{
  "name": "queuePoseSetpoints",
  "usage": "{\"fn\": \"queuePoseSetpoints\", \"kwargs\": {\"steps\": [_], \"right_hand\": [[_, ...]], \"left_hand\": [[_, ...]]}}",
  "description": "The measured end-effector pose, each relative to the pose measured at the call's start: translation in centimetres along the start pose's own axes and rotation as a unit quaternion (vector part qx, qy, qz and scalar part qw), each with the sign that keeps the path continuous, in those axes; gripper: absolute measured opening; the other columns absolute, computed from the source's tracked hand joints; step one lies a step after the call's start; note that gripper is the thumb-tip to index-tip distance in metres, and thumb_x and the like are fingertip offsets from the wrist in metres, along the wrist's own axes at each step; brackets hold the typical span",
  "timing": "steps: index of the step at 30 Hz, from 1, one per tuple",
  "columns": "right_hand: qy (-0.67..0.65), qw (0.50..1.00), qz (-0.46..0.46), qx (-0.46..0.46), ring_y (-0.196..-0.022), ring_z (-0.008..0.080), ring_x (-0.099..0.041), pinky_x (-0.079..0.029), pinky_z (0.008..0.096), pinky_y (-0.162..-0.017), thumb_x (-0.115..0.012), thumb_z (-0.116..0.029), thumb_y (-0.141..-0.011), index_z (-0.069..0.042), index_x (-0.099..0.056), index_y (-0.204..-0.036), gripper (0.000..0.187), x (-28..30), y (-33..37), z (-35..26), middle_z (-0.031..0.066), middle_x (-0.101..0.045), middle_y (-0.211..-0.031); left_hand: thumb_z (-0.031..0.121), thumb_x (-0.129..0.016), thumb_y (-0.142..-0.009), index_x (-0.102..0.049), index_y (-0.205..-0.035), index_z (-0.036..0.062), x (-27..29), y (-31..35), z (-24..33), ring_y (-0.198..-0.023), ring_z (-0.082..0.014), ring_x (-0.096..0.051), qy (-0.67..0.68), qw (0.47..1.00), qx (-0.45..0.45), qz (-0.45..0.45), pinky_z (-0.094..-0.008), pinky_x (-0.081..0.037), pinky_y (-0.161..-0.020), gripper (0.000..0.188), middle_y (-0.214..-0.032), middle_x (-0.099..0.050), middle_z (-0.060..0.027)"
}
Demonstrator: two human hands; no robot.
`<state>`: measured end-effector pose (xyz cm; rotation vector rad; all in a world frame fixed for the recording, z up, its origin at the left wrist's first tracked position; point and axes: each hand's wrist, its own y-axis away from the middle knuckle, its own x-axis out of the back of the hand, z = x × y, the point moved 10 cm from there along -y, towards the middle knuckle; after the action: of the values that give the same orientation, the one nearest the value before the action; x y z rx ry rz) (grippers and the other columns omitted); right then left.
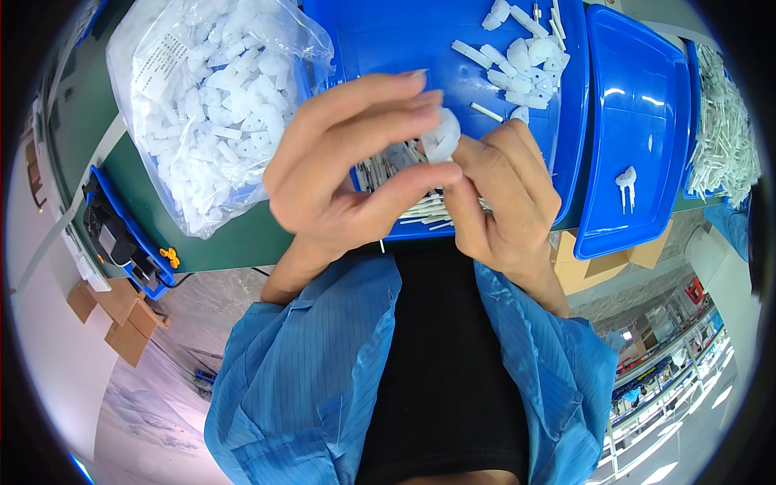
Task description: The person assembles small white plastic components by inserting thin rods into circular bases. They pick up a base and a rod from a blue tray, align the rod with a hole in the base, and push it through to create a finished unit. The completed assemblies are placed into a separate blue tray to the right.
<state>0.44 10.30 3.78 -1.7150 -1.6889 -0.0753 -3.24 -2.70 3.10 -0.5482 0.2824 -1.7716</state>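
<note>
Both my hands are raised over a large blue tray (388,40), close to its near edge. Between them is a small translucent white plastic piece (441,136). My right hand (509,194) pinches it with thumb and forefinger. The curled fingers and thumb of my left hand (339,162) close around its other side; those fingers are slightly blurred. Thin white rods (428,212) lie in a heap below, partly hidden by my hands. Farther back in the tray is a loose cluster of similar white pieces (529,65) with a few rods.
A clear bag (226,105) full of white plastic pieces stands at left. On the right, a smaller blue tray (638,121) holds one white piece with prongs (626,182). Beyond it are heaped pale rods (723,129). A black device (113,234) sits far left beside an orange-yellow object (170,257).
</note>
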Motion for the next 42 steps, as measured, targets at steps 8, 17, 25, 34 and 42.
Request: {"fn": "queuePoseSetpoints", "kwargs": {"steps": [8,17,25,34,42], "right_hand": [[-0.090,0.990,-0.059,-0.086,-0.064,0.0242,-0.051,-0.039,0.0353,-0.058,-0.072,-0.012,-0.077,0.000,-0.067,-0.094,0.022,-0.5,0.2,2.2,0.0102,-0.056,-0.076],[-0.268,0.865,-0.139,-0.401,-0.049,0.0109,-0.060,-0.043,0.0243,-0.045,-0.058,-0.016,-0.099,0.001,-0.069,-0.100,0.021,-1.8,2.3,3.7,0.0074,-0.064,-0.061],[0.148,0.976,-0.143,-0.069,-0.082,0.0251,-0.061,-0.051,0.0342,-0.069,-0.066,-0.005,-0.081,0.001,-0.068,-0.098,0.019,0.2,0.3,2.9,0.0092,-0.060,-0.088],[0.176,0.980,-0.087,-0.019,-0.077,0.0262,-0.063,-0.052,0.0360,-0.064,-0.066,0.001,-0.079,0.000,-0.055,-0.088,0.015,-2.1,0.0,3.7,0.0113,-0.061,-0.089],[0.001,0.986,-0.073,-0.153,-0.052,0.0148,-0.062,-0.045,0.0275,-0.048,-0.061,-0.004,-0.094,-0.003,-0.061,-0.098,0.004,-2.1,-0.1,1.1,0.0089,-0.060,-0.062]], "left_hand": [[0.005,-0.087,-0.066,-0.071,-0.088,0.0016,-0.4,0.0,0.2,-0.090,-0.0370,-0.071,0.040,0.994,-0.096,-0.037,-0.0379,-0.064,-0.074,0.028,-0.098,-0.055,-0.0158],[-0.004,-0.085,-0.062,-0.074,-0.085,0.0057,-1.7,1.8,3.4,-0.098,-0.0419,-0.068,-0.052,0.976,-0.188,-0.098,-0.0386,-0.062,-0.077,0.028,-0.104,-0.051,-0.0112],[0.012,-0.071,-0.088,-0.055,-0.109,-0.0049,0.7,0.8,-1.8,-0.091,-0.0387,-0.070,0.302,0.949,0.046,0.074,-0.0462,-0.063,-0.075,0.031,-0.105,-0.060,-0.0221],[0.029,-0.055,-0.101,-0.056,-0.115,-0.0018,0.9,1.6,-5.2,-0.086,-0.0373,-0.072,0.222,0.947,0.202,0.115,-0.0338,-0.063,-0.071,0.034,-0.111,-0.063,-0.0204],[0.019,-0.058,-0.100,-0.058,-0.112,-0.0037,0.7,2.1,-5.9,-0.091,-0.0340,-0.072,0.304,0.910,0.242,0.145,-0.0368,-0.062,-0.076,0.025,-0.104,-0.066,-0.0202]]}}
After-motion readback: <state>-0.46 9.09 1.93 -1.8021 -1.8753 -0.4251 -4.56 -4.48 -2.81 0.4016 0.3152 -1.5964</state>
